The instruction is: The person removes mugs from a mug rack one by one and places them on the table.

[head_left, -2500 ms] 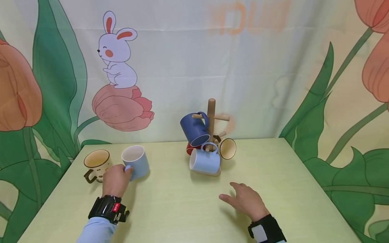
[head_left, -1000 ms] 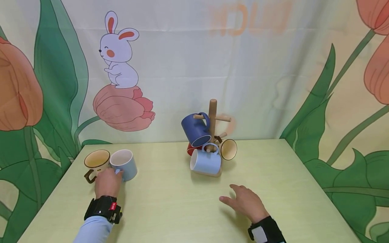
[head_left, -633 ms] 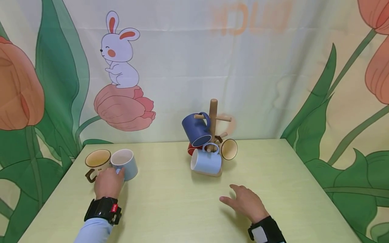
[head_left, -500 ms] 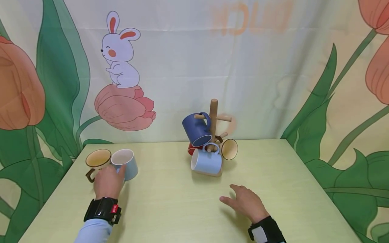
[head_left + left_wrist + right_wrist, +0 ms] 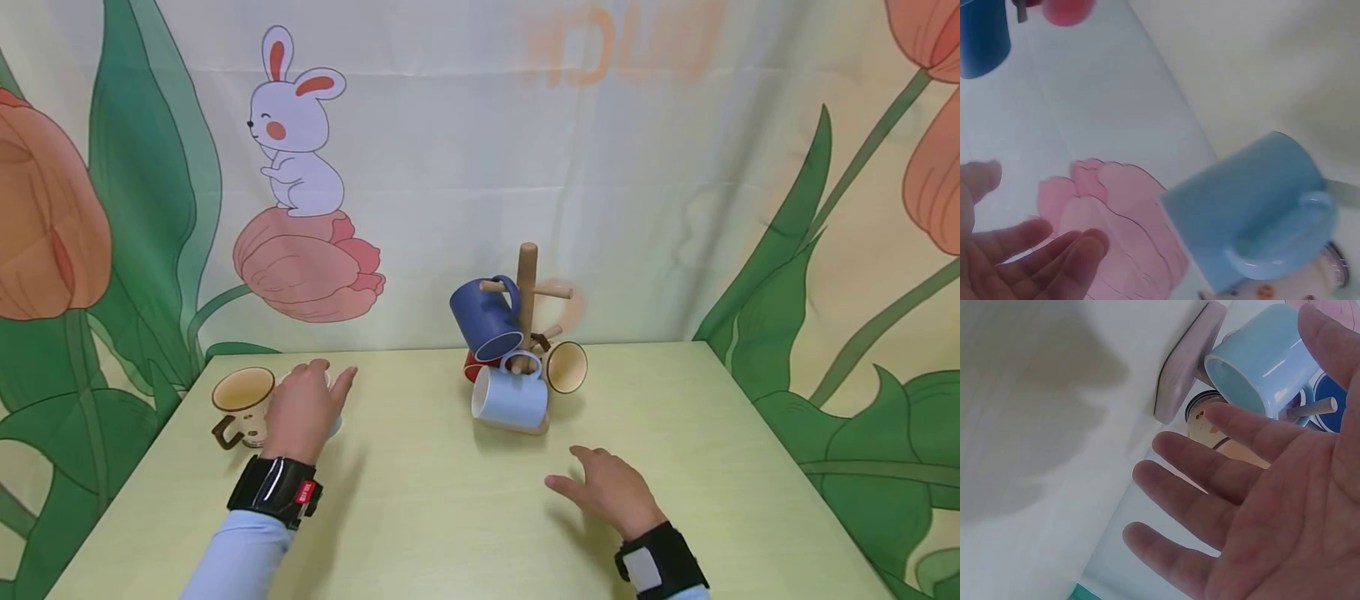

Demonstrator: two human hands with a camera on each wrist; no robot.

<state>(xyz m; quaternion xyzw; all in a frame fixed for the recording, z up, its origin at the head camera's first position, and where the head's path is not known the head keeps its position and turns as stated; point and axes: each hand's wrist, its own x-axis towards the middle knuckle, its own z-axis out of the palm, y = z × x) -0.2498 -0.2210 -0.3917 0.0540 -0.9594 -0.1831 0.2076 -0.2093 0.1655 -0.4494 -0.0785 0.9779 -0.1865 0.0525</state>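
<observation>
Now your left hand (image 5: 303,408) hovers over the light blue mug (image 5: 1250,209) at the left of the surface (image 5: 450,500), fingers straight and spread, with nothing in its grip; the left wrist view shows the mug apart from the fingers (image 5: 1054,250), its handle turned toward the camera. From the head view the mug is mostly hidden behind that hand (only a sliver of blue shows at the hand's right edge). Just beside it, to the left, stands the cream mug (image 5: 242,404) with a brown handle. Your right hand (image 5: 611,492) rests on the surface, palm down, fingers loosely spread, holding nothing. Beyond it stands the wooden mug tree (image 5: 527,292): a dark blue mug (image 5: 483,317) hangs on an upper peg, a second light blue mug (image 5: 510,398) hangs low at the front, a cream-lined mug (image 5: 566,367) at the right, and a red mug (image 5: 471,369) peeks out behind.
</observation>
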